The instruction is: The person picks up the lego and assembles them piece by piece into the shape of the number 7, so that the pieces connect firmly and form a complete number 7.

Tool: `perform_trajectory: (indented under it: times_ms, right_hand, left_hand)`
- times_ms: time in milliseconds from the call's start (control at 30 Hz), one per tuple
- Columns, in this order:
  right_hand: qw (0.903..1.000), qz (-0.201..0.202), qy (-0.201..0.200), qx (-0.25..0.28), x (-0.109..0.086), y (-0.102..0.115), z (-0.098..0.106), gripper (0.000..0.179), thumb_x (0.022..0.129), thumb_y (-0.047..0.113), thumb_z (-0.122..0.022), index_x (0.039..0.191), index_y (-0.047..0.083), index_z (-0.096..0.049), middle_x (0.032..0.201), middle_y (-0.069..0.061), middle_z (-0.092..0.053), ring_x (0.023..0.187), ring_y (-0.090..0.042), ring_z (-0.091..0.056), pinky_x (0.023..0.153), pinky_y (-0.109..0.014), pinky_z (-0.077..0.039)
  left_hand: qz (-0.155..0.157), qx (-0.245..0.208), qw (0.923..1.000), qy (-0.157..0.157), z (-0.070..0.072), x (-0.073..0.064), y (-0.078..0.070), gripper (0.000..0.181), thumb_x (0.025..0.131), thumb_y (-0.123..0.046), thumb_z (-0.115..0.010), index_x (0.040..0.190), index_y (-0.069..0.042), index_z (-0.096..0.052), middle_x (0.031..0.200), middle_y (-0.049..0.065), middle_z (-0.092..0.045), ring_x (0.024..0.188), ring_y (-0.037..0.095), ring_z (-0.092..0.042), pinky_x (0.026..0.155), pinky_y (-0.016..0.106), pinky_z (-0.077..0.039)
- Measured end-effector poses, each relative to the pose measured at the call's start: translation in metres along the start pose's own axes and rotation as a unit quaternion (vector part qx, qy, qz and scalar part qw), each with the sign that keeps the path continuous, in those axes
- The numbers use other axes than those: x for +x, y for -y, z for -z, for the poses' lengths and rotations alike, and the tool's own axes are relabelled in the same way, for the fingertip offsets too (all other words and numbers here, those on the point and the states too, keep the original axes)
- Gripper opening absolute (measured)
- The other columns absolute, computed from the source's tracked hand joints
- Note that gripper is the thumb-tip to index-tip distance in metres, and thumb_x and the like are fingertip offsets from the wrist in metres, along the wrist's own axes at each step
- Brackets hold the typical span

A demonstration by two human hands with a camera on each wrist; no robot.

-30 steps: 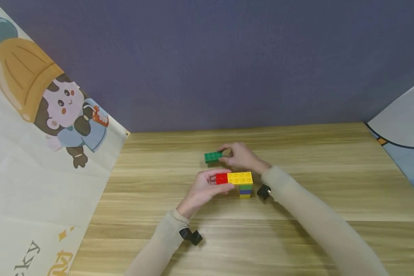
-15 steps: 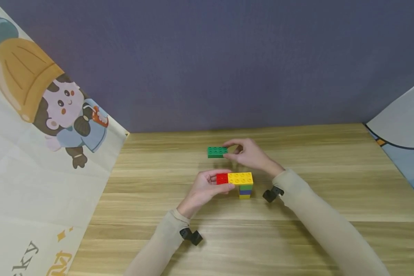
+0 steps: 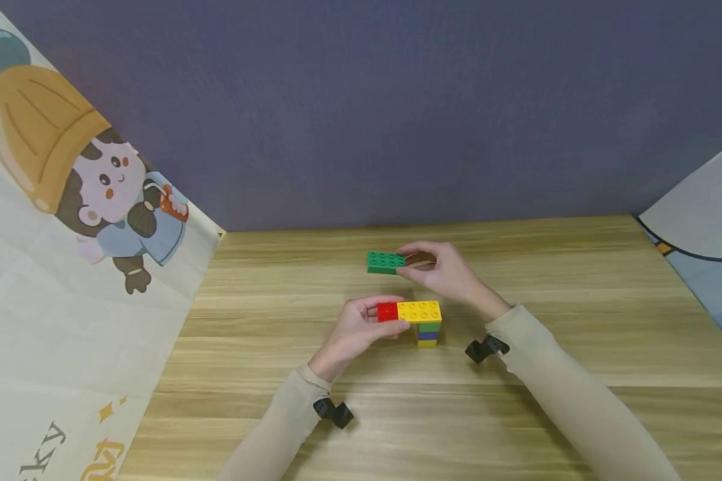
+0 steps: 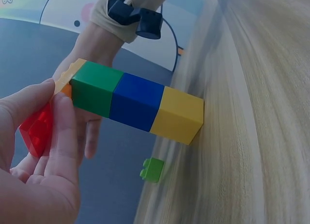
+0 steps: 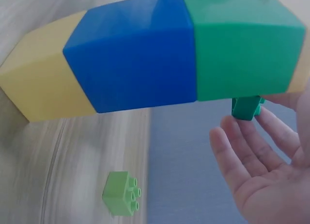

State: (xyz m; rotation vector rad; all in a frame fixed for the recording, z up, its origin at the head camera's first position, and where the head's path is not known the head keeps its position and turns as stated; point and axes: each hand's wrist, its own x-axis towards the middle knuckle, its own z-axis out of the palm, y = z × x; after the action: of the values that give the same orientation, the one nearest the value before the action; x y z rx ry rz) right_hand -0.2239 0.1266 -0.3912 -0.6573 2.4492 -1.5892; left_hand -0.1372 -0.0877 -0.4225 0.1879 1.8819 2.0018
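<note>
My left hand (image 3: 355,327) grips a red brick (image 3: 388,311) between thumb and fingers. A yellow brick (image 3: 419,311) adjoins the red one in one line. Beneath the yellow brick's right end stands an upright column of green (image 4: 97,88), blue (image 4: 136,101) and yellow (image 4: 178,115) blocks. Behind it, my right hand (image 3: 448,272) pinches a flat green eight-stud brick (image 3: 386,262) at its right end, studs up. In the right wrist view the column hides much of that green brick (image 5: 246,108).
A light green brick (image 5: 120,194) lies on the wooden table (image 3: 265,347) in both wrist views; I cannot make it out in the head view. A dark blue-grey panel (image 3: 397,113) rises behind the table, and a white printed sheet (image 3: 66,321) borders the left.
The right hand has carried the green brick to the right and slightly farther back, and the brick has levelled out. The left hand and the column have stayed in place.
</note>
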Motion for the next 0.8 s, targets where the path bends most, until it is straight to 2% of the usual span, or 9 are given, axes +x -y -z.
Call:
perform_trajectory:
  times_ms: [133, 433, 500, 667, 800]
  right_hand:
    - [0.9999, 0.000, -0.012, 0.008, -0.006, 0.002, 0.003, 0.039, 0.096, 0.013, -0.080, 0.133, 0.005, -0.072, 0.136, -0.016, -0.072, 0.118, -0.035, -0.073, 0.096, -0.036, -0.063]
    - [0.9997, 0.012, -0.020, 0.003, -0.015, 0.009, 0.006, 0.039, 0.096, 0.017, -0.080, 0.132, 0.007, -0.073, 0.134, -0.013, -0.073, 0.116, -0.031, -0.073, 0.101, -0.050, -0.061]
    - [0.9997, 0.013, -0.021, 0.001, -0.018, 0.011, 0.007, 0.038, 0.096, 0.018, -0.080, 0.132, 0.007, -0.073, 0.133, -0.012, -0.074, 0.114, -0.030, -0.073, 0.100, -0.048, -0.061]
    - [0.9995, 0.008, -0.028, -0.013, -0.025, 0.015, 0.011, 0.037, 0.095, 0.020, -0.082, 0.130, 0.009, -0.074, 0.131, -0.009, -0.075, 0.109, -0.026, -0.074, 0.094, -0.034, -0.063]
    - [0.9996, 0.007, -0.022, -0.017, -0.029, 0.016, 0.012, 0.037, 0.096, 0.019, -0.081, 0.130, 0.008, -0.074, 0.132, -0.011, -0.075, 0.108, -0.027, -0.075, 0.093, -0.032, -0.063]
  left_hand:
    - [-0.001, -0.001, 1.0000, 0.003, 0.000, 0.000, 0.001, 0.048, 0.093, -0.003, -0.080, 0.139, 0.000, -0.067, 0.132, 0.020, -0.074, 0.100, 0.013, -0.075, 0.087, 0.030, -0.065]
    - [0.002, -0.008, 0.9999, 0.006, 0.000, 0.000, 0.000, 0.051, 0.094, -0.003, -0.079, 0.143, 0.003, -0.063, 0.133, 0.022, -0.073, 0.097, 0.013, -0.076, 0.088, 0.030, -0.065]
    - [0.002, -0.007, 1.0000, 0.007, -0.001, 0.000, 0.000, 0.052, 0.094, -0.003, -0.079, 0.143, 0.003, -0.063, 0.133, 0.022, -0.073, 0.097, 0.013, -0.076, 0.088, 0.030, -0.065]
    - [0.005, -0.002, 1.0000, 0.008, 0.000, 0.000, 0.000, 0.055, 0.094, -0.006, -0.080, 0.145, 0.003, -0.061, 0.132, 0.020, -0.073, 0.099, 0.014, -0.076, 0.088, 0.030, -0.065]
    - [0.008, 0.003, 0.9999, 0.007, 0.001, -0.001, 0.000, 0.056, 0.095, -0.008, -0.080, 0.146, 0.003, -0.060, 0.132, 0.019, -0.074, 0.100, 0.015, -0.076, 0.089, 0.030, -0.065]
